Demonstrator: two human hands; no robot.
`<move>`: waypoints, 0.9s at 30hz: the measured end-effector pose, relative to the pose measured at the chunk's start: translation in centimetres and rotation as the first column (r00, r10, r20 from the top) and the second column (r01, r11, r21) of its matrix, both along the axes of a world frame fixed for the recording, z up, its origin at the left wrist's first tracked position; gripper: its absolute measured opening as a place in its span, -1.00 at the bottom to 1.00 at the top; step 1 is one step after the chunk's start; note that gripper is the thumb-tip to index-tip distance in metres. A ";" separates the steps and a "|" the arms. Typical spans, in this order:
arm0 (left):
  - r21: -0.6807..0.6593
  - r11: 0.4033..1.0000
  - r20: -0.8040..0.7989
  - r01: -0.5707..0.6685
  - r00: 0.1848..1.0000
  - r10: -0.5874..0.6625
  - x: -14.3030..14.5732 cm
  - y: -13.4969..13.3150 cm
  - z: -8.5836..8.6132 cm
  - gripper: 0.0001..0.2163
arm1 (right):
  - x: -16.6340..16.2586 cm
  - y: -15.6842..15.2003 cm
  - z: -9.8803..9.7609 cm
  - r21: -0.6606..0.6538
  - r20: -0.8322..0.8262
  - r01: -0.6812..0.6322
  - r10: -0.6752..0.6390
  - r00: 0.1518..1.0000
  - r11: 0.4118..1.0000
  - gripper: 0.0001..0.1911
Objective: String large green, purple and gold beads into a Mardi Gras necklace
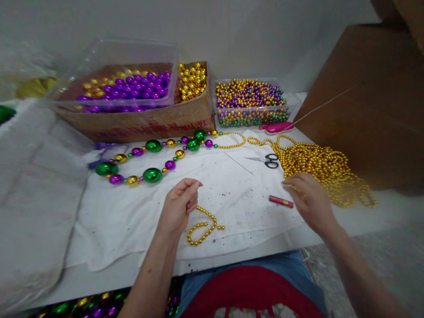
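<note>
My left hand hovers over the white cloth, its fingers curled in a pinch on the upper end of a short gold bead strand that trails onto the cloth. At the edge of a heap of gold bead strings is my right hand; its fingers bend into the beads, and their tips are partly hidden. A red lighter lies just left of my right hand. Farther back a necklace of big green, purple and gold balls lies in a loop.
Small scissors lie behind the lighter. At the back stand a cardboard box under a clear bin of purple and gold balls, a clear tub of mixed beads and a pink tool. A large brown carton rises at right.
</note>
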State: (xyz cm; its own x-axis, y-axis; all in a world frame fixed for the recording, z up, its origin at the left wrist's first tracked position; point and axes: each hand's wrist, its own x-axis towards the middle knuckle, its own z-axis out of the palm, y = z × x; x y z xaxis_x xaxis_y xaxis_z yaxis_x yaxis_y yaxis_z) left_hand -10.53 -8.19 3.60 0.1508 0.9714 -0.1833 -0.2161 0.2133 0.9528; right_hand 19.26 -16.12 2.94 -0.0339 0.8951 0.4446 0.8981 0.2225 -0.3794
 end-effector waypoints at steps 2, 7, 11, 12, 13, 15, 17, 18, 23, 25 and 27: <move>0.090 0.995 -0.042 -0.041 0.998 0.045 -0.5 1.7 0.3 -0.85 | -2.9 -1.4 -1.7 -0.210 -0.056 -0.207 0.199 0.978 0.956 -0.82; 0.360 0.929 -0.433 -0.085 0.867 0.247 -1.5 4.7 0.3 -0.90 | -9.4 -2.9 -6.1 -0.318 0.006 -0.205 0.218 0.976 0.926 -0.79; 0.590 0.807 -0.647 0.022 0.611 0.456 -0.1 2.9 -0.5 -0.73 | -10.1 -2.1 -7.0 -0.311 0.003 -0.176 0.186 0.983 0.934 -0.83; 0.579 0.808 -0.680 0.107 0.610 0.406 0.8 1.8 -1.0 -0.72 | -10.0 -1.9 -6.9 -0.312 0.001 -0.176 0.186 0.983 0.934 -0.84; 0.520 0.827 -0.704 0.213 0.655 0.274 1.7 0.5 -1.5 -0.73 | -9.8 -1.7 -6.7 -0.313 -0.001 -0.178 0.187 0.982 0.933 -0.85; 0.372 0.817 -0.689 0.440 0.721 -0.074 3.7 -2.0 -2.6 -0.76 | -9.4 -1.4 -6.2 -0.311 -0.015 -0.183 0.188 0.982 0.933 -0.86; 0.275 0.771 -0.654 0.574 0.700 -0.288 5.0 -3.8 -3.2 -0.76 | -8.7 -1.4 -5.5 -0.316 -0.085 -0.206 0.189 0.978 0.926 -0.88; 0.218 0.751 -0.642 0.623 0.671 -0.371 5.2 -4.3 -3.2 -0.77 | -8.1 -1.5 -5.2 -0.317 -0.125 -0.221 0.190 0.974 0.922 -0.88; 0.036 0.683 -0.619 0.729 0.553 -0.558 3.3 -3.2 -0.6 -0.79 | -3.5 -2.5 -2.8 -0.118 -0.053 -0.169 0.163 0.985 0.979 -0.88; 0.027 0.671 -0.644 0.741 0.526 -0.555 1.9 -2.3 0.8 -0.79 | -1.6 -3.2 -1.9 0.004 0.041 -0.134 0.134 0.990 0.991 -0.85; 0.001 0.641 -0.667 0.767 0.479 -0.571 0.6 -1.6 1.8 -0.79 | 0.4 -4.2 -1.1 0.065 0.132 -0.114 0.104 0.986 0.991 -0.82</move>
